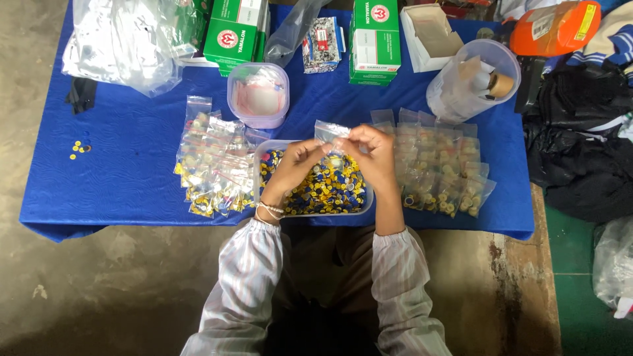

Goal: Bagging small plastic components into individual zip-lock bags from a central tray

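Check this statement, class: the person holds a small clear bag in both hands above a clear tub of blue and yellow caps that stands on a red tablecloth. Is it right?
Not quite: the tablecloth is blue, not red, as the head view shows. The rest stands: the left hand and right hand hold a small clear bag above the clear tub of blue and yellow caps.

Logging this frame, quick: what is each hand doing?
Left hand: closed, pinching the small clear bag.
Right hand: closed, pinching the same bag.
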